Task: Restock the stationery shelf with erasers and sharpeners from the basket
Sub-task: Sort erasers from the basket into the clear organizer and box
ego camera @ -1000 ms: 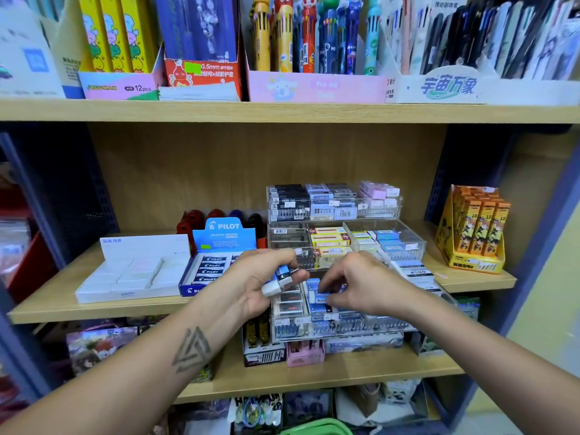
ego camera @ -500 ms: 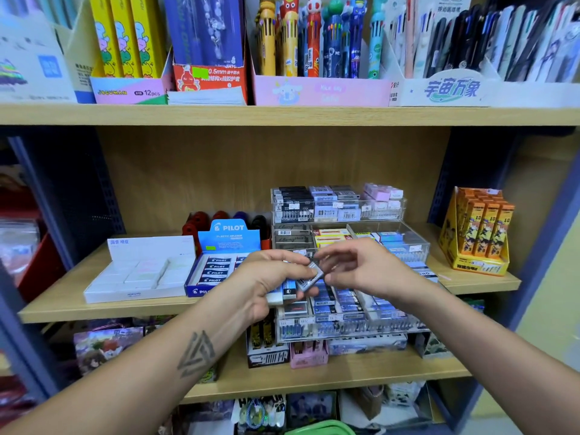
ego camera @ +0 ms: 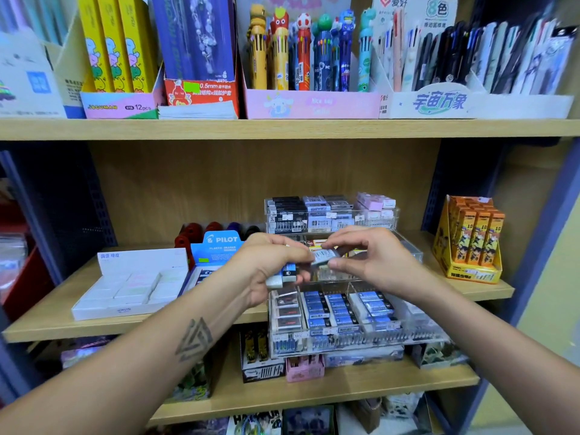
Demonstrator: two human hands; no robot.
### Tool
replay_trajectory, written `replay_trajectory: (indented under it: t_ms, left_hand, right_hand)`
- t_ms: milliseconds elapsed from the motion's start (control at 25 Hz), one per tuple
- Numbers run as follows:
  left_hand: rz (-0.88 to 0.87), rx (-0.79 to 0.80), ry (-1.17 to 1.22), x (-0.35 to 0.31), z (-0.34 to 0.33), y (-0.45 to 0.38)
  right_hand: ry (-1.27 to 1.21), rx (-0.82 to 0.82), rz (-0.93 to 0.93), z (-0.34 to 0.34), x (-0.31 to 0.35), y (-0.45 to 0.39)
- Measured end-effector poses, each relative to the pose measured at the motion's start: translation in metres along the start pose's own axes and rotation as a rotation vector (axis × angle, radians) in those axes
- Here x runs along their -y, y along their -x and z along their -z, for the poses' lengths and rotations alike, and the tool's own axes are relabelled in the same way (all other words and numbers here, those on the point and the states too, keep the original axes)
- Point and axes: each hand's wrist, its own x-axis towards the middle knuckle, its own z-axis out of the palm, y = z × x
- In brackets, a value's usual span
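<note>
My left hand (ego camera: 266, 268) grips a small bunch of erasers (ego camera: 282, 276) with blue-and-white sleeves, held in front of the clear tiered eraser display (ego camera: 361, 337) on the middle shelf. My right hand (ego camera: 367, 262) pinches one grey-sleeved eraser (ego camera: 324, 256) between thumb and fingers, right beside the left hand's fingertips. Both hands hover above the display's front tier, which is filled with rows of blue erasers (ego camera: 339, 309). The basket is out of view.
A white eraser box (ego camera: 125, 287) and a blue Pilot eraser box (ego camera: 219, 243) sit left of the display. An orange lead-refill box (ego camera: 470, 243) stands on the right. Pen boxes (ego camera: 310, 102) line the wooden shelf above; more goods fill the lower shelf (ego camera: 345, 390).
My right hand rose from the front tier of the display to meet my left hand and now pinches one eraser from the bunch. Both hands lifted slightly.
</note>
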Motion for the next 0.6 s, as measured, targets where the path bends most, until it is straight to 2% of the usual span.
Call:
replay_trajectory:
  t_ms: [80,240,320,440,600]
  left_hand:
    - [-0.036,-0.006,-0.014,-0.018,-0.004,-0.014]
    - [-0.145,-0.096,-0.136,-0.051,-0.015,-0.048]
    - [-0.224,-0.132,-0.301,-0.06,-0.02,-0.066]
    - [-0.341,-0.125,-0.749,-0.065,-0.023,-0.09]
    - [-0.281,0.026,-1.117,-0.066,-0.03,-0.109]
  right_hand:
    - [0.07,-0.103,-0.018,0.011,-0.004,-0.015]
    - [0.236,-0.408,-0.183,0.039,-0.032,-0.059]
    - [0.302,-0.428,-0.226,0.049,-0.044,-0.078]
    - [0.376,-0.382,-0.257,0.054,-0.054,-0.101]
    - [0.399,-0.317,-0.267,0.049,-0.065,-0.13]
